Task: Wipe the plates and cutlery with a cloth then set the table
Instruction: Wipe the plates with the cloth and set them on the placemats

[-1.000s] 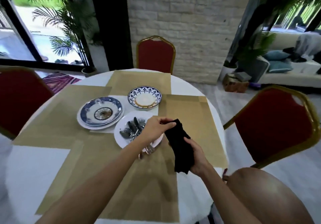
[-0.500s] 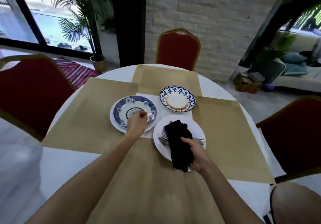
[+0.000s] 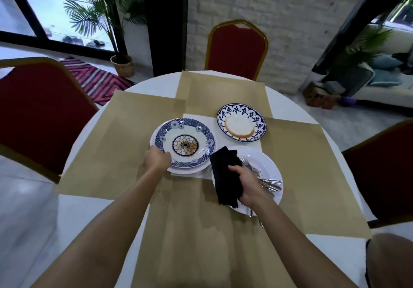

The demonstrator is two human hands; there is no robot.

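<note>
Round tabletop [image 3: 85, 216], white-covered, with tan placemats [image 3: 125, 135] across it and red chairs [image 3: 237, 48] at the left, far and right sides. Left of centre sat the patterned plate [image 3: 185, 122], stacked on a plain white under-plate [image 3: 190, 172]. Left hand [image 3: 157, 159] was at its near-left rim, fingers curled over the edge and gripping it; whether the under-plate was caught too could not be told. Right hand [image 3: 248, 184] was closed round the black cloth [image 3: 225, 176], held over the near-left part of the white plate [image 3: 263, 153] that carried the cutlery [image 3: 269, 182]. Cloth hung folded, its far end just beside the patterned plate's right rim. Small blue-rimmed plate [image 3: 241, 108] lay farther off to the right, untouched. Judgement: glazed ceramic, stiff, fairly heavy, brittle, probably slick; a one-sided rim grip would let it tip, so thumb on top, fingers beneath, lifted level. Cloth soft and light, should follow the dish's curve. Cutlery loose and thin, liable to slide; best taken by the handles.
</note>
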